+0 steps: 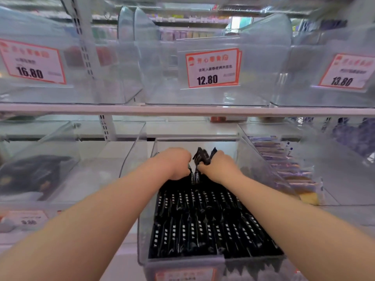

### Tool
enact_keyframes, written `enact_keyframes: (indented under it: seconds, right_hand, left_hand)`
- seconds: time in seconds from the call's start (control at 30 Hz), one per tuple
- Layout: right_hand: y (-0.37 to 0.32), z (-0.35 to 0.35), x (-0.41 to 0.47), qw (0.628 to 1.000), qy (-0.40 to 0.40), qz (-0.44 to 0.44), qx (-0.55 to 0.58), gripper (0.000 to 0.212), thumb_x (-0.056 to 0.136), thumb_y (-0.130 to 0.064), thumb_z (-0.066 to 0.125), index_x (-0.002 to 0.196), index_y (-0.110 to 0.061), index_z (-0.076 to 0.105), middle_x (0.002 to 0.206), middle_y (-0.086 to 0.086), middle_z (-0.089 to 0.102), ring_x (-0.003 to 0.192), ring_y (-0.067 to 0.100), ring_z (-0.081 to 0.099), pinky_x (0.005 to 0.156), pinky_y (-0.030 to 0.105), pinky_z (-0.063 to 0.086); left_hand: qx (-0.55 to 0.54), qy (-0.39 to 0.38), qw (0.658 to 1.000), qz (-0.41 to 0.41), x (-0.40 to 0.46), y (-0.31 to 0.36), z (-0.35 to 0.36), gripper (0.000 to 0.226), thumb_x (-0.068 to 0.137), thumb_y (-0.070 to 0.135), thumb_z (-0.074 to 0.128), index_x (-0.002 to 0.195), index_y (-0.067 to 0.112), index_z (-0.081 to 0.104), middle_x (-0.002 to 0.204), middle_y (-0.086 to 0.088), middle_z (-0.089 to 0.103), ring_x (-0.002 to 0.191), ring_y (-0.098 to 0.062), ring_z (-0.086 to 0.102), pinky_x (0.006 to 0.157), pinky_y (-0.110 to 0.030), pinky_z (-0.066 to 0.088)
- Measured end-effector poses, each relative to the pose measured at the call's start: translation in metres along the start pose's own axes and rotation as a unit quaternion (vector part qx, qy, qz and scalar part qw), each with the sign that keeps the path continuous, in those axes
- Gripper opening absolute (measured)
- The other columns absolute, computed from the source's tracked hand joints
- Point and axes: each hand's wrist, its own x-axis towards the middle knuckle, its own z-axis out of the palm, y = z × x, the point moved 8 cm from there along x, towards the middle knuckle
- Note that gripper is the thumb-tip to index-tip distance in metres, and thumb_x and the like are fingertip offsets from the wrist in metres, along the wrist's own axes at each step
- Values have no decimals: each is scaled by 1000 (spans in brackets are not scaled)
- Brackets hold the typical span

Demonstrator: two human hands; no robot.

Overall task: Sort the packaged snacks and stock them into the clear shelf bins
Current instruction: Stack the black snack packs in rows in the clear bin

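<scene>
While both my hands reach deep into the clear shelf bin [142, 230], I stock black snack packets [205, 224].
My left hand [175, 163] curls down onto the back row; my right hand [218, 167] clutches upright packets [204, 157].

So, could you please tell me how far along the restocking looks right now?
Done: the middle bin holds neat rows of black packets across its front. In hand: the left hand and right hand grip more black packets at the back. Left: the bin's rear, and the top-shelf bin behind the 12.80 tag looks empty.
</scene>
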Motion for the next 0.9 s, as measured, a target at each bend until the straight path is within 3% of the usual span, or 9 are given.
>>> enact_keyframes:
  seconds: [0.1,0.23,0.3,0.37,0.47,0.53,0.63,0.73,0.9]
  right_hand:
    - [-11,10,6,999,-35,-17,1,72,79,-58,59,118,0,44,114,15,54,106,33,55,71,31,39]
    - [-20,15,0,991,-117,-60,21,43,79,-47,60,88,-6,51,85,7,54,76,23,56,53,28,37]
    - [-15,13,-6,981,-179,-62,46,44,75,-34,69,103,-4,55,102,12,57,90,26,60,71,33,50]
    - [-10,10,-12,975,-205,-81,-3,60,73,-27,74,121,-4,48,122,15,51,105,31,57,89,39,50]
    - [-13,14,-24,969,-144,-152,-134,64,83,-19,66,132,0,30,136,15,31,105,33,55,86,35,48]
    - [-19,19,-31,965,-76,-200,-149,63,88,-16,61,136,-2,22,139,16,24,101,35,57,79,33,45]
    - [-22,15,-30,963,-21,-226,-144,53,88,-23,61,130,-6,33,134,13,32,103,33,54,80,35,44]
    - [-23,9,-22,960,-20,-229,-159,49,85,-28,66,123,-5,45,131,10,33,108,29,49,88,38,46]
    - [-27,15,-14,954,-29,-238,-181,40,87,-22,61,121,-6,45,126,14,40,107,32,50,87,39,45]
  left_hand:
    - [5,-49,999,18,10,3,8,47,88,33,58,127,9,49,125,-10,55,113,-28,52,95,-37,43]
    - [5,-47,999,13,20,1,16,55,80,48,64,118,11,50,116,-8,53,105,-27,54,83,-35,44]
    - [31,-29,999,12,23,1,15,59,78,52,64,119,12,49,116,-6,51,107,-26,53,81,-36,44]
    - [44,-15,999,11,27,-1,14,60,78,53,62,120,13,49,117,-5,50,108,-25,52,81,-36,44]
    - [43,17,999,9,29,-4,9,51,84,48,57,121,15,49,120,-4,51,110,-25,52,84,-37,46]
    - [50,34,998,4,29,-5,7,46,86,43,55,121,15,50,120,-5,52,110,-25,52,85,-38,48]
    - [48,34,998,0,29,-7,9,46,86,42,56,123,16,49,121,-5,51,111,-25,52,83,-37,46]
    - [34,12,999,12,28,-7,14,53,82,49,60,121,15,49,119,-4,49,109,-25,51,77,-34,42]
    - [42,14,999,27,27,2,16,48,81,57,56,107,16,51,109,-3,48,89,-20,46,67,-31,36]
